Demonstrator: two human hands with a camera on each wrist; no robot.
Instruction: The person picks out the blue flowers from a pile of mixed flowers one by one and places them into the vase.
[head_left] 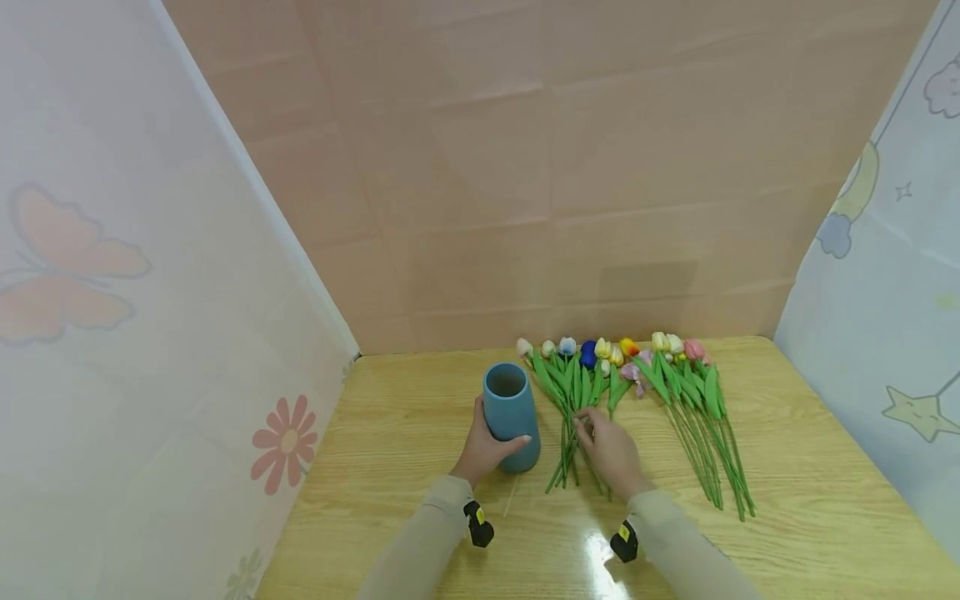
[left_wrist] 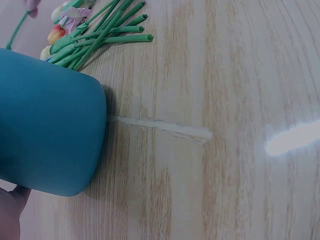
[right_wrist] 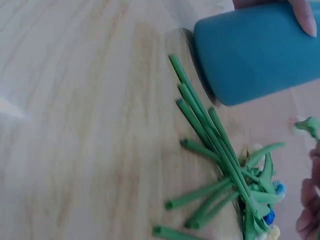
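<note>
A blue vase (head_left: 512,417) stands on the table with its round mouth up, leaning slightly in the head view. My left hand (head_left: 483,450) grips it low down, thumb across the front; only part of that hand (left_wrist: 9,215) shows in the left wrist view. Just right of the vase lies a bunch of tulips (head_left: 573,385) with green stems crossing. Over these stems is my right hand (head_left: 611,454), its thumb and fingers pinching a tulip stem (left_wrist: 17,30). That tulip's blossom is blurred in the right wrist view, and its grip is partly cut off.
More tulips (head_left: 693,400), with yellow, white and pink heads, lie farther right, stems towards the front. A pale torn strip (left_wrist: 165,128) marks the wooden tabletop (head_left: 405,433) in front of the vase. Behind the table rises a brown backdrop (head_left: 480,208); patterned sheets flank both sides.
</note>
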